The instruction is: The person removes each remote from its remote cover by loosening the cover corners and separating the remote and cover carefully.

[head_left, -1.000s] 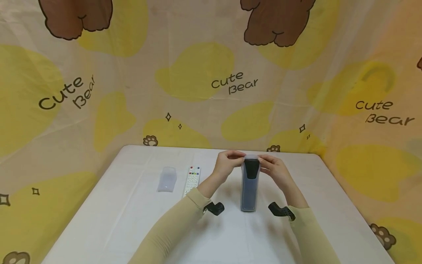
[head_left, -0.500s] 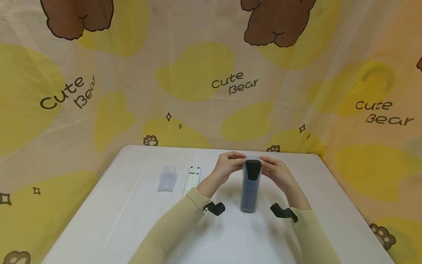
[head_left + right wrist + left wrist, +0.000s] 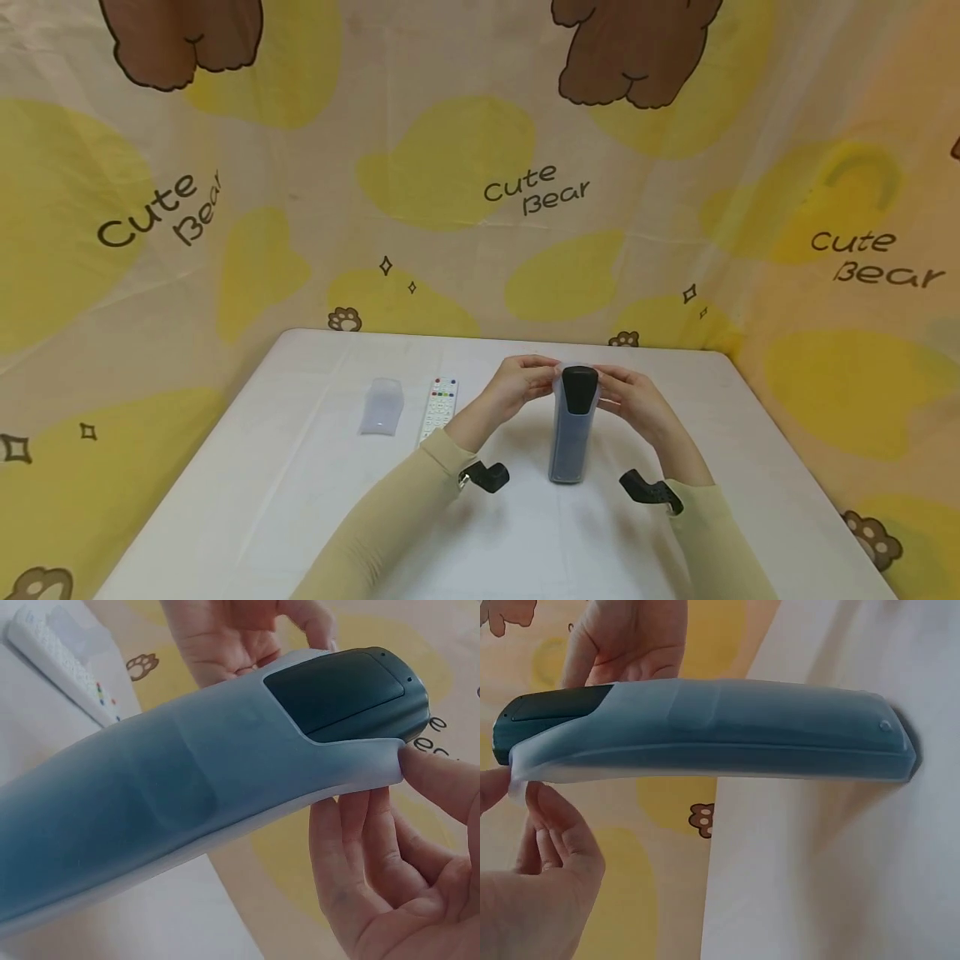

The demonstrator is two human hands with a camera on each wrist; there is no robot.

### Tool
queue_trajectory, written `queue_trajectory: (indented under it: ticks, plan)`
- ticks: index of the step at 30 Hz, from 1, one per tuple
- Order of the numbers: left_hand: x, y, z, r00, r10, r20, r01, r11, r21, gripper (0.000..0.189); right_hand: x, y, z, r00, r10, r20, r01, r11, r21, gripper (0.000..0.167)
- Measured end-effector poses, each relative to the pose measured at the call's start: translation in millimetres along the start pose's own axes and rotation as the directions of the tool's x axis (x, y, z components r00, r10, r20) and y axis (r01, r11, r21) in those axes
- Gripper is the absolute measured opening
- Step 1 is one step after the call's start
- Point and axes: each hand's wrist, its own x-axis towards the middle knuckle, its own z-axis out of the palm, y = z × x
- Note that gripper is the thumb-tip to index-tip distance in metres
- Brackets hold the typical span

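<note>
A dark remote control stands on end on the white table, inside a translucent silicone cover. Its bare dark end sticks out of the cover's opening at the top. My left hand pinches the cover's lip on the left side; the left wrist view shows thumb and fingers at that edge. On the opposite side my right hand pinches the other lip, with the thumb at the corner of the opening. The cover's bottom end touches the table.
A white remote control with coloured buttons lies to the left, partly behind the left forearm. Farther left lies a small translucent sleeve. A patterned cloth hangs behind and beside the table.
Both hands have come down slightly with the cover's top. The upper end of the covered remote has shifted a little right and toward me, while its base stays in place.
</note>
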Motion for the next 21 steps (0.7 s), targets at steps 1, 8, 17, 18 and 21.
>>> queue_trajectory:
  ticks: [1, 8, 17, 18, 21]
  plan:
    - [-0.1, -0.7, -0.5, 1.0, -0.012, 0.005, 0.012, 1.0, 0.003, 0.027, -1.2, 0.2, -0.3, 1.0, 0.005, -0.001, -0.005, 1.0, 0.003, 0.041]
    - [-3.8, -5.8, -2.4, 0.999, -0.028, 0.041, 0.026, 0.997, 0.07, 0.022, -5.1, 3.5, -0.8, 0.999, 0.019, -0.028, -0.019, 1.0, -0.002, 0.04]
    - [-8.1, -11.7, -4.5, 0.999, 0.012, 0.048, -0.018, 0.991, 0.132, 0.027, -6.1, 8.8, -1.7, 0.998, 0.039, -0.039, -0.041, 0.999, -0.029, 0.05]
    - [-8.5, -12.0, -4.6, 0.999, 0.014, 0.046, -0.02, 0.991, 0.134, 0.027, -6.3, 9.0, -1.6, 0.998, 0.041, -0.041, -0.042, 0.999, -0.026, 0.05]
    - [-9.5, -12.9, -4.9, 0.999, 0.002, 0.04, -0.007, 0.992, 0.123, 0.027, -7.1, 9.5, -0.9, 0.998, 0.052, -0.045, -0.052, 0.998, -0.017, 0.049]
